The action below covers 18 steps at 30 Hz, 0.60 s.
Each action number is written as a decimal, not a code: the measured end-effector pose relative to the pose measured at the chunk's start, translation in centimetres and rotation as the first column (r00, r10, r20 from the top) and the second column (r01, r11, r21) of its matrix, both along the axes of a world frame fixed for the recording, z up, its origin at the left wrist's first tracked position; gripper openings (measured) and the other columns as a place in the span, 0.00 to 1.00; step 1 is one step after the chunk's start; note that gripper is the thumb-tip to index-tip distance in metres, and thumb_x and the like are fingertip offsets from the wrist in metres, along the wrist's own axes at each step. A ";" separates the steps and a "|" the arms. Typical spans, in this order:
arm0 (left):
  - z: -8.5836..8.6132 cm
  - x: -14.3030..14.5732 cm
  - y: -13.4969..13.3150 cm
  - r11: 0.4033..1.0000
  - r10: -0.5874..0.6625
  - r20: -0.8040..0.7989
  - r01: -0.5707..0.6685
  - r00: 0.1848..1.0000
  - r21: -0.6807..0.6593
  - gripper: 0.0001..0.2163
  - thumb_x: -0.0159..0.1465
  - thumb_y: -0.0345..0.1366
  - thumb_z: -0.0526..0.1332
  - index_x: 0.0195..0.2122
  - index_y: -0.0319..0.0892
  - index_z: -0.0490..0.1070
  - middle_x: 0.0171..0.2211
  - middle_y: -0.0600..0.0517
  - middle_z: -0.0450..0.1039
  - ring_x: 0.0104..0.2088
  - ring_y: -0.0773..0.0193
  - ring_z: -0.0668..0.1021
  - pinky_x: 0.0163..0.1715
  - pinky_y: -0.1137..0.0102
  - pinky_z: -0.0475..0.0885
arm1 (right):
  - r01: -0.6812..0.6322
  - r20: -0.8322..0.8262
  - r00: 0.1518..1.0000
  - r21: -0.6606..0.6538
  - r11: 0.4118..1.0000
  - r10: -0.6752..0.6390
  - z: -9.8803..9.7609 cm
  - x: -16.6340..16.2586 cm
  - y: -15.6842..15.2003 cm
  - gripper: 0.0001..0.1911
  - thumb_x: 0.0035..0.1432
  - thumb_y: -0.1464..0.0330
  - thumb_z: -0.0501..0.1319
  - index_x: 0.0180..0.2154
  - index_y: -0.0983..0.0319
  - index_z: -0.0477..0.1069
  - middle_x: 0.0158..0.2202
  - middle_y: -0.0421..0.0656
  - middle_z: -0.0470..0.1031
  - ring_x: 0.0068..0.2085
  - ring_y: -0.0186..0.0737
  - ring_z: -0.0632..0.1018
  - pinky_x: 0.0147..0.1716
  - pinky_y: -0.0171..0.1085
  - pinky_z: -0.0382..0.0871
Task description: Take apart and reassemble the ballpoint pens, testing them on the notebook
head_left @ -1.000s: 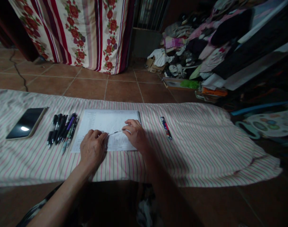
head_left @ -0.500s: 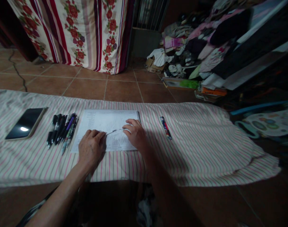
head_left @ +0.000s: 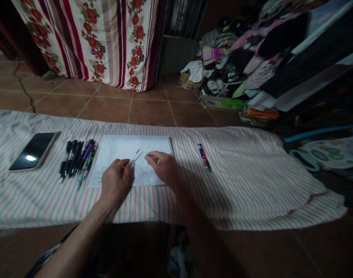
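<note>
My left hand (head_left: 116, 175) is closed in a pinch on a thin white pen refill (head_left: 134, 155), whose dark end points up and away to the right. Facing it, my right hand (head_left: 163, 166) has its thumb and fingertips pressed together; whatever they hold is too small to make out. Both hands are over a spiral notebook (head_left: 127, 144) with a white printed page and faint pen marks. To the right of the notebook lies a single pen (head_left: 204, 158) with a dark, red and blue barrel. A bunch of pens (head_left: 78, 158) lies to the left of the notebook.
A phone (head_left: 33, 151) lies face up at the left on the striped cloth (head_left: 252, 181) covering the low table. Beyond are a tiled floor (head_left: 107, 104), a floral curtain (head_left: 112, 42) and a heap of clothes (head_left: 237, 54). A patterned plastic item (head_left: 327, 150) stands at the right.
The refill in my left hand has tilted more upright. My right hand's fingers have closed from a looser spread into a tighter pinch, shifting slightly left and toward me.
</note>
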<state>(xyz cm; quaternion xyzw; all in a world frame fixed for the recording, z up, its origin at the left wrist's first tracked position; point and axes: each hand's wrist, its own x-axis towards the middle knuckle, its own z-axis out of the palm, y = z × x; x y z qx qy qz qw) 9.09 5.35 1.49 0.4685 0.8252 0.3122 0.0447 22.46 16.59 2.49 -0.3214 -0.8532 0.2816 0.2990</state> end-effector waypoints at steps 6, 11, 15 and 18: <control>0.0 0.8 0.4 0.986 -0.050 0.168 0.022 0.985 0.167 0.13 0.63 0.41 0.52 0.38 0.40 0.73 0.31 0.50 0.73 0.31 0.62 0.75 0.31 0.68 0.69 | -0.137 -0.125 0.988 -0.397 0.908 0.094 0.1 -0.7 -0.8 0.11 0.58 0.66 0.56 0.29 0.63 0.74 0.22 0.39 0.76 0.24 0.32 0.75 0.26 0.31 0.66; 0.2 1.7 0.4 0.980 -0.125 0.125 0.103 0.984 0.173 0.12 0.64 0.39 0.51 0.38 0.41 0.73 0.31 0.51 0.72 0.31 0.63 0.75 0.32 0.68 0.68 | -0.182 -0.234 0.971 -0.597 0.781 0.047 0.0 -1.4 -1.0 0.08 0.54 0.66 0.58 0.28 0.63 0.73 0.21 0.38 0.75 0.21 0.29 0.72 0.23 0.29 0.66; 0.0 1.7 0.4 0.979 -0.141 0.088 0.126 0.986 0.161 0.11 0.64 0.37 0.52 0.39 0.42 0.72 0.32 0.51 0.72 0.31 0.64 0.75 0.32 0.69 0.68 | -0.133 -0.244 0.968 -0.687 0.714 -0.054 -0.4 -1.7 -1.1 0.05 0.49 0.67 0.60 0.26 0.62 0.71 0.20 0.38 0.74 0.21 0.29 0.71 0.21 0.29 0.64; -0.1 1.7 0.4 0.979 -0.148 0.069 0.136 0.987 0.152 0.11 0.64 0.38 0.52 0.39 0.42 0.72 0.31 0.51 0.72 0.30 0.64 0.75 0.31 0.69 0.68 | -0.130 -0.252 0.965 -0.703 0.700 -0.073 -0.8 -1.8 -1.2 0.05 0.48 0.67 0.61 0.25 0.62 0.70 0.20 0.38 0.74 0.20 0.29 0.71 0.22 0.30 0.64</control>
